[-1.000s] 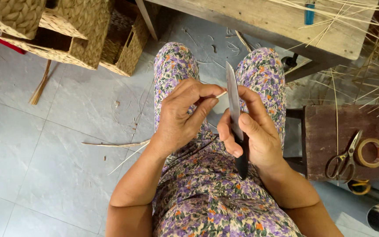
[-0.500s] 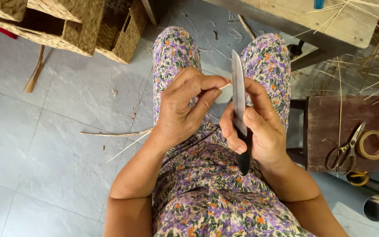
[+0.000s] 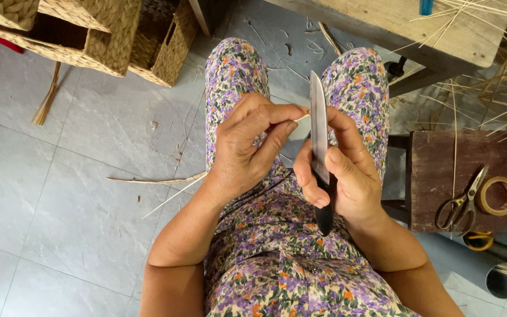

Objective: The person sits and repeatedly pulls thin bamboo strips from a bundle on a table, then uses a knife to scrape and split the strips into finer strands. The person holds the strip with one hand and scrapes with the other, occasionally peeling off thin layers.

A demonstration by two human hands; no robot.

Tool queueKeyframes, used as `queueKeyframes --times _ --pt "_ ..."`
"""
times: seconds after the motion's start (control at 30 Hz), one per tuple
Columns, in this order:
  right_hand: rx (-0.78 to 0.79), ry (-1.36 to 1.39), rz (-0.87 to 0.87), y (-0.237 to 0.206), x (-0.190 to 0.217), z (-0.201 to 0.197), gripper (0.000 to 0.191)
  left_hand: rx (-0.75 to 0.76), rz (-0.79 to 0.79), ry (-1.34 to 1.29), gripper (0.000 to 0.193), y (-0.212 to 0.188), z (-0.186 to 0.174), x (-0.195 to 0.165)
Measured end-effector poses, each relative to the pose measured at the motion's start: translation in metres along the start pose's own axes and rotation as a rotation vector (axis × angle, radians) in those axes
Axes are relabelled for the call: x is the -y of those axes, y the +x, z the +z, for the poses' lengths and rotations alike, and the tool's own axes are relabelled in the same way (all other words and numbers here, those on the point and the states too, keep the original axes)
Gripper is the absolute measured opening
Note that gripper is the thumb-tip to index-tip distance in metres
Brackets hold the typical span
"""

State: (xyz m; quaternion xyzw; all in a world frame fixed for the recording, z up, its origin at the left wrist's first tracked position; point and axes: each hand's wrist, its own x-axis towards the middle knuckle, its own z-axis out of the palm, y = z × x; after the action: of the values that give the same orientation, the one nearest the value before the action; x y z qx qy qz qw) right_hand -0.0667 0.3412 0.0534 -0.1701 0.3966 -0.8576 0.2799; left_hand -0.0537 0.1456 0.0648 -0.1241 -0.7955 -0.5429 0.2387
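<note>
The right hand point(image 3: 341, 176) is closed around the black handle of a knife point(image 3: 318, 126), blade pointing away from the body over the lap. The left hand point(image 3: 247, 147) pinches a thin pale strip point(image 3: 301, 118) between thumb and forefinger, its end touching the blade. Both hands hover above the floral-clothed knees. On a small dark stool point(image 3: 441, 170) to the right lie scissors point(image 3: 459, 199) and a tape roll point(image 3: 498, 195), near its right edge. Woven baskets point(image 3: 112, 41) stand on the floor at upper left.

Upright black-handled knife point(image 3: 318, 129), pale strip point(image 3: 301, 117)
</note>
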Motion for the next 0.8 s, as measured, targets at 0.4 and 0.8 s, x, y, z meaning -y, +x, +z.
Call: queueKeyframes --times 0.4,0.8 --pt "-0.044 0.004 -0.005 -0.004 -0.002 0.009 0.056 -0.181 0.148 0.21 0.035 -0.011 0.018 0.003" --pt "-0.04 0.121 0.016 -0.004 -0.004 0.005 0.05 -0.23 0.166 0.238 0.035 -0.014 0.025 0.006"
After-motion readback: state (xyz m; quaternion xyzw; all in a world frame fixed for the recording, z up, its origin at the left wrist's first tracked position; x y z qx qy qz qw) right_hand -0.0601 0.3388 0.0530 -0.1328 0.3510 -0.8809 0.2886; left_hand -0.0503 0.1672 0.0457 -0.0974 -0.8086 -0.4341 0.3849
